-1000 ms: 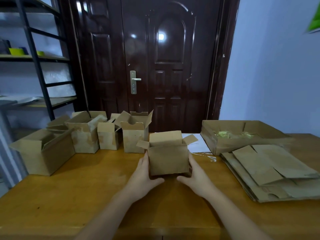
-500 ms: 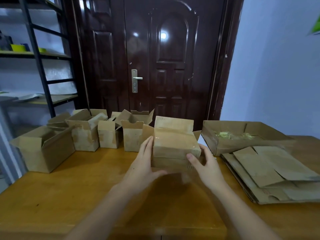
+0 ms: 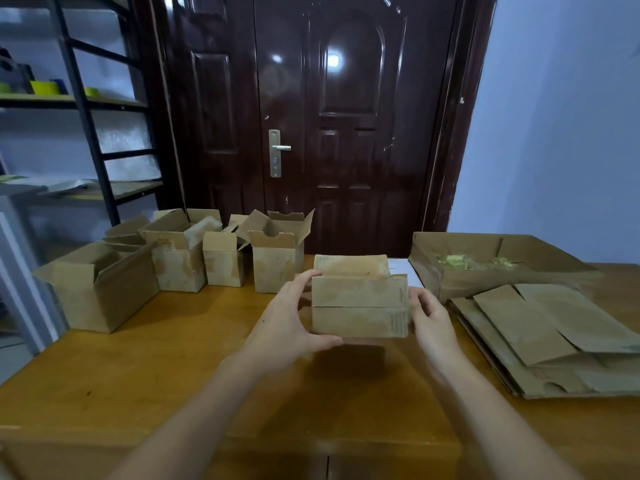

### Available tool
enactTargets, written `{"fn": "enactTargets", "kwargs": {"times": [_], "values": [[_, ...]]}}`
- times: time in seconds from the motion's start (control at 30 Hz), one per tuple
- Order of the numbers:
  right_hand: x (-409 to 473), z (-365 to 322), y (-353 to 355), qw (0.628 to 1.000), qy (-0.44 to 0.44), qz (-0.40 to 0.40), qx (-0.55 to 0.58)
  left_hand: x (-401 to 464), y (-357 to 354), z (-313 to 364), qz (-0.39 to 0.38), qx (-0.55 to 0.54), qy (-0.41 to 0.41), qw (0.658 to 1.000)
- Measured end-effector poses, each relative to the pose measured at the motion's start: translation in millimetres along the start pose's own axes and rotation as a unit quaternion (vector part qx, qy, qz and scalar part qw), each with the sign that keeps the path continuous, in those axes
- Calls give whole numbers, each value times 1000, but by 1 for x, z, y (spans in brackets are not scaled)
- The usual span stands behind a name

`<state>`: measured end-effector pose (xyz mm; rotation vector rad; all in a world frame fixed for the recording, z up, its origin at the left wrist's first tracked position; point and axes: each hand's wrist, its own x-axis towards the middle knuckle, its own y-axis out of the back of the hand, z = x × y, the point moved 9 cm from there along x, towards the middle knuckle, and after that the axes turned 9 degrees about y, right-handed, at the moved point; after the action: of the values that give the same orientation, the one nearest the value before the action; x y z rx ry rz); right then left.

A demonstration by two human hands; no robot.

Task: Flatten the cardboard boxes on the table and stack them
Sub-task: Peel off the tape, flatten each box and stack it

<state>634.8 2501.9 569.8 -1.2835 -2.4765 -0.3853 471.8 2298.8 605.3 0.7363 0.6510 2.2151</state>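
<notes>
2 hands grip a small cardboard box point(image 3: 360, 304) above the table's point(image 3: 156, 358) middle: my left hand point(image 3: 291, 323) curls round its left side, my right hand point(image 3: 433, 323) its right. Flattened boxes point(image 3: 554, 341) lie stacked at the right edge.

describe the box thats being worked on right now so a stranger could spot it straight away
Start at the dark brown door and drop to the wooden table before it. At the table's middle, the small cardboard box is gripped between the left hand and the right hand. Unlike the open boxes standing along the left, it is lifted off the table.
</notes>
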Motion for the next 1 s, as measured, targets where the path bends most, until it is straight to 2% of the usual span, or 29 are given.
{"fn": "enactTargets", "kwargs": {"times": [0.17, 0.27, 0.37, 0.5, 0.6, 0.7, 0.83, 0.93, 1.0], "values": [[-1, 4, 1, 998, -17, 60, 29, 0, -5, 1, -18, 14, 24, 999], [4, -12, 8, 995, 37, 90, 2, 3, -6, -5, -17, 46, 56, 997], [9, -20, 2, 997, 57, 56, -23, 9, -6, -11, 5, 11, 84, 996], [6, -10, -16, 1000, 9, -6, -2, 15, -20, -26, -2, -85, 128, 988], [2, -2, -29, 996, 5, -61, -66, 15, -31, -38, -12, -111, 152, 982], [4, 4, -37, 990, 13, -86, -111, 13, -38, -42, -29, -119, 141, 982], [13, 13, -42, 991, -8, -91, -99, 6, -44, -45, -81, -111, 116, 984], [21, 14, -42, 990, 8, -68, -123, 0, -42, -47, -102, -94, 95, 986], [25, 12, -37, 988, 27, -36, -148, -3, -38, -48, -89, -43, 77, 992]]}}
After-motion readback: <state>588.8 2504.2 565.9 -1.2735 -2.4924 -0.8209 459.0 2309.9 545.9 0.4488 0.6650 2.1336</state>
